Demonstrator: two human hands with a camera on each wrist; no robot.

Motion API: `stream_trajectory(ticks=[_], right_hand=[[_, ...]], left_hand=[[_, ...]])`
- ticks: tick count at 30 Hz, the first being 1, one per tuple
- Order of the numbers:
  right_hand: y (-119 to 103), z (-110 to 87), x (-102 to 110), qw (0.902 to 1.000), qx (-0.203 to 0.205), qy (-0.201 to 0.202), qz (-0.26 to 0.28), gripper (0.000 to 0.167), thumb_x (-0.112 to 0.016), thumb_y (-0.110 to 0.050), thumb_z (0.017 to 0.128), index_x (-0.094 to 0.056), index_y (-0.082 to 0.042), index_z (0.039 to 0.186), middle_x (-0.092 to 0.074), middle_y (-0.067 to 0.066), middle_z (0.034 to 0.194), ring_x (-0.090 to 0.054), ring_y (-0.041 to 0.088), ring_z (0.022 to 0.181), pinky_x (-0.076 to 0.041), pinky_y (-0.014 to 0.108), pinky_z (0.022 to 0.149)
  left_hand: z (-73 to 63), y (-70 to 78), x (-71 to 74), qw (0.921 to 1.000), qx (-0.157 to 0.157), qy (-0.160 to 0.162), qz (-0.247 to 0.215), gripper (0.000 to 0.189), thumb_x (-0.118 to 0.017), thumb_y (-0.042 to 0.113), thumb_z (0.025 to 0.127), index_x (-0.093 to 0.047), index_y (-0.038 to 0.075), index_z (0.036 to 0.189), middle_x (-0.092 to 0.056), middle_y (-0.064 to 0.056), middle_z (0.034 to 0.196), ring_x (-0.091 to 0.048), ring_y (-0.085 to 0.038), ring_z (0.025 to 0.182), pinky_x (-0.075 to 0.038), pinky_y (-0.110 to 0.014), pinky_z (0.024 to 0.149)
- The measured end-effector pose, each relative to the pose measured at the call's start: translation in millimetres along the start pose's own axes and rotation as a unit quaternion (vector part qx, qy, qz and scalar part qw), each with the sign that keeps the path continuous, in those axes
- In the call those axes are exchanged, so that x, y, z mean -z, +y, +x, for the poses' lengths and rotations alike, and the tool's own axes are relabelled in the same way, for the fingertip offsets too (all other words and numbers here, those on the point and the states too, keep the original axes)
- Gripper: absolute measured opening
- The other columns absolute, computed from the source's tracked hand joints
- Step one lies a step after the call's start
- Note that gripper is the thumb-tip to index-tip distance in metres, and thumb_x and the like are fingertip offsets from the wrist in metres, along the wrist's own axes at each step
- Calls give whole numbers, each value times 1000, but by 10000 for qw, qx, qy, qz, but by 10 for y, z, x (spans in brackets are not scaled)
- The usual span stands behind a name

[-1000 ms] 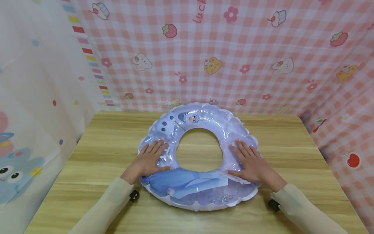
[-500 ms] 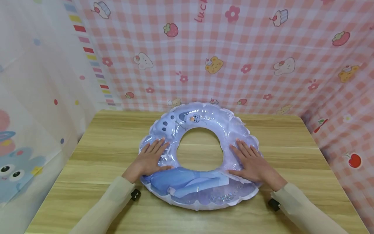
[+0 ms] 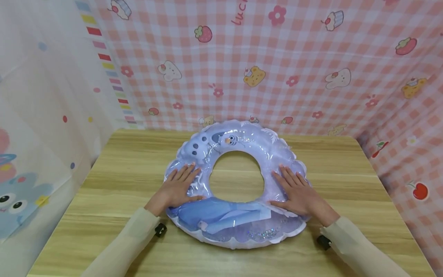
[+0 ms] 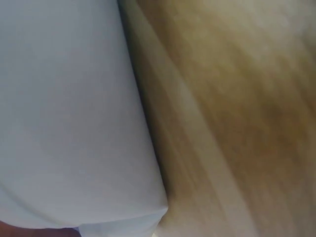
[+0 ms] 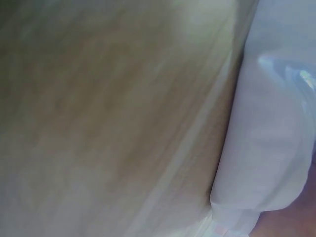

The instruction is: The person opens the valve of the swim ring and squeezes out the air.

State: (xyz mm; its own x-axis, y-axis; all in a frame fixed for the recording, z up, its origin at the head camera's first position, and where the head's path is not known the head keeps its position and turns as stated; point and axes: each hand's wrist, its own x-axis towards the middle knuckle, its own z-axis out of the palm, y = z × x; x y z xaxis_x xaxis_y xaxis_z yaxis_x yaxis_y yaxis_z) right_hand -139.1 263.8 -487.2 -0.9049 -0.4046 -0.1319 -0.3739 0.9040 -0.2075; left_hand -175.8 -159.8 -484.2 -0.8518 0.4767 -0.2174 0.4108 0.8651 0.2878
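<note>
An inflated swim ring [image 3: 238,132] lies flat on the wooden table, pale purple and clear, with a snowman print at the back, a blue-clothed figure at the front and loose glitter inside. My left hand [image 3: 176,190] rests on its left side, fingers straight and spread, thumb toward the hole. On the opposite side my right hand [image 3: 299,196] lies the same way, palm down with spread fingers. In the left wrist view the ring's white side wall [image 4: 74,118] fills the left half; in the right wrist view its wall [image 5: 269,143] shows at the right edge.
The wood-grain table [image 3: 114,177] extends around the ring. A pink checked cloth [image 3: 228,57] hangs behind it and on the right; a white cloth [image 3: 41,96] with cartoon prints hangs at the left. Small black devices [image 3: 160,230] sit beneath both wrists.
Both hands and the swim ring stay where they were. Only the head view has shifted very slightly.
</note>
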Motion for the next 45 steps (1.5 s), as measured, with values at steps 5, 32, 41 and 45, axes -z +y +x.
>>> stream_trajectory(ticks=[5, 32, 41, 45], right_hand=[[-8, 1, -2, 10000, -9, -11, 10, 100, -58, -69, 92, -21, -11, 165, -7, 20, 173, -7, 41, 160, -9, 64, 127], [-39, -4, 42, 10000, 58, -52, 34, 97, -56, -68, 94, -23, -9, 164, -9, 22, 172, -10, 44, 159, -12, 65, 126], [78, 23, -66, 9997, 154, 64, 189, 100, -54, -73, 92, -19, -14, 165, -7, 19, 173, -7, 41, 160, -11, 65, 126], [90, 56, -83, 9998, 75, -93, 135, 102, -53, -74, 92, -15, -15, 166, -2, 16, 174, -4, 39, 161, -8, 62, 127]], left_hand=[[35, -48, -69, 10000, 14, 35, 35, 101, -59, 68, 92, -12, 19, 167, -3, -9, 175, -2, -34, 162, -2, -60, 130], [19, 20, -11, 9999, 36, -120, 81, 99, -57, 68, 94, -13, 16, 166, -3, -11, 175, -4, -36, 161, -3, -59, 130], [30, 49, 20, 9999, 2, -116, -17, 99, -56, 69, 94, -12, 17, 166, -3, -11, 175, -4, -35, 161, -3, -59, 130], [24, 32, 36, 9999, -4, -106, -29, 99, -57, 66, 95, -11, 17, 167, -1, -11, 175, -3, -36, 161, -2, -60, 129]])
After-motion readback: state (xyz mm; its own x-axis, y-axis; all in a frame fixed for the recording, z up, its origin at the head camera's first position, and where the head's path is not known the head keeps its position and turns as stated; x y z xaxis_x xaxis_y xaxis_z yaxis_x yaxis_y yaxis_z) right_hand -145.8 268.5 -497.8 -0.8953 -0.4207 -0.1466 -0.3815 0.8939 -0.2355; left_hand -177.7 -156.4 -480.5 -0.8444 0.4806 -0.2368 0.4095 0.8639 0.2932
